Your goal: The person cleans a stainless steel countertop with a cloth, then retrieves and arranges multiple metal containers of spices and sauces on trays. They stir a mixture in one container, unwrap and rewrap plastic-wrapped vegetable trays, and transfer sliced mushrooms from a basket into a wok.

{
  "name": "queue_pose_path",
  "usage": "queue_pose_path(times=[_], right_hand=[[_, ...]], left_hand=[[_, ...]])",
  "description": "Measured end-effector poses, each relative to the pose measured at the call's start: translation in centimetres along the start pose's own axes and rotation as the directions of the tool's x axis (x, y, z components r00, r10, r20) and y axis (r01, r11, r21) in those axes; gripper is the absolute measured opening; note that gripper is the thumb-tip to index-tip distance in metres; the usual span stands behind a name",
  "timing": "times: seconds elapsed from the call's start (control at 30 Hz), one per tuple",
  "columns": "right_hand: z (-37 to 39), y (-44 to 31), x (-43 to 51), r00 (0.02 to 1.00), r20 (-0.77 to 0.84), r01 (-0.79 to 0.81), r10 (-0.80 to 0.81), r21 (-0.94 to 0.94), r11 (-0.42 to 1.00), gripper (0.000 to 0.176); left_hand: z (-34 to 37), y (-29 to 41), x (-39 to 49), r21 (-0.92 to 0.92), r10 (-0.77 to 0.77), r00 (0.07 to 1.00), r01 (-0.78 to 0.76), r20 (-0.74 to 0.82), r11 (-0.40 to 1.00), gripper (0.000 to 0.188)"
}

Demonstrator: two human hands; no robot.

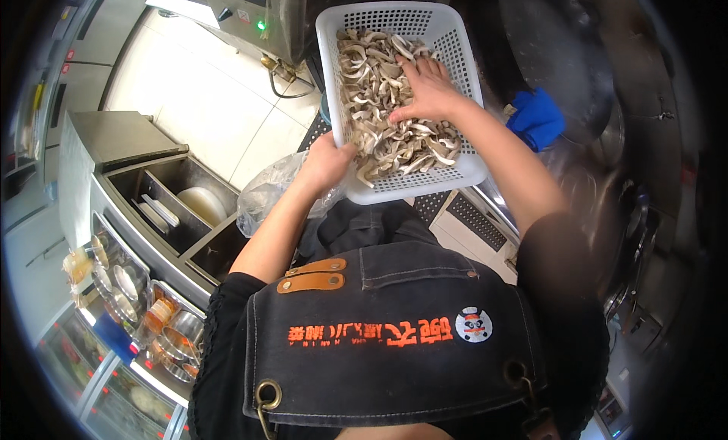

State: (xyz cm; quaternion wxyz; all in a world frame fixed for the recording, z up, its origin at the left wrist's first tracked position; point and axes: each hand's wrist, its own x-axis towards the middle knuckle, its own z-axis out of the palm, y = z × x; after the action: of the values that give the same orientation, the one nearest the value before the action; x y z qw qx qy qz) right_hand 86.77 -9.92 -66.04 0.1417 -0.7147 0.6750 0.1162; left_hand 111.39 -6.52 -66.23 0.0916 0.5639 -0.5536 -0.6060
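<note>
A white perforated plastic basket (398, 196) is tilted in front of me, its bottom spread with sliced mushrooms (378, 93), greyish brown with pale edges. My left hand (331, 162) grips the basket's near left side, thumb over the rim and fingers hidden beneath or outside it. Inside the basket, my right hand (426, 90) lies palm down on the mushrooms with the fingers spread. Some of its fingertips are sunk among the slices. A clear plastic bag (273, 184) hangs or lies just below my left forearm; what is in it cannot be made out.
To the left stands a steel counter with plates (202, 206) in sunken compartments and several metal containers (122, 286) of ingredients. A blue cloth (537, 119) lies on the right beside a large dark wok (557, 59). A machine with a green light (261, 25) stands beyond the tiled floor (210, 87).
</note>
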Motion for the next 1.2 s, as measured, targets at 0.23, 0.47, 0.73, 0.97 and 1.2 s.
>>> queue_pose_path(times=[0.23, 0.47, 0.73, 0.97, 1.2], right_hand=[[1.1, -2.1, -0.5, 0.996, -0.066, -0.054, 0.067, 0.183, 0.982, 0.086], [2.6, -1.7, -2.5, 0.934, -0.296, -0.085, 0.203, 0.367, 0.926, 0.053], [1.4, -0.9, -3.8, 0.753, -0.579, 0.044, 0.311, 0.517, 0.855, 0.039], [-2.1, -1.5, -6.2, 0.653, -0.66, 0.199, 0.371, 0.622, 0.757, 0.038], [-2.9, -3.2, -7.2, 0.713, -0.542, 0.255, 0.444, 0.791, 0.556, 0.038]], left_hand=[[0.2, -0.2, 0.4, -0.049, -0.005, 1.0, 0.005, -0.01, 0.999, 0.03], [0.5, -0.2, 0.4, -0.004, -0.04, 0.999, 0.04, 0.007, 0.999, 0.028], [0.6, -1.1, 0.7, -0.009, 0.005, 0.999, -0.005, 0.032, 1.0, 0.035], [0.1, -1.2, 1.4, 0.064, 0.009, 0.999, -0.012, 0.053, 0.998, 0.035], [0.0, -0.9, 1.4, 0.038, 0.011, 0.998, -0.013, 0.065, 0.999, 0.035]])
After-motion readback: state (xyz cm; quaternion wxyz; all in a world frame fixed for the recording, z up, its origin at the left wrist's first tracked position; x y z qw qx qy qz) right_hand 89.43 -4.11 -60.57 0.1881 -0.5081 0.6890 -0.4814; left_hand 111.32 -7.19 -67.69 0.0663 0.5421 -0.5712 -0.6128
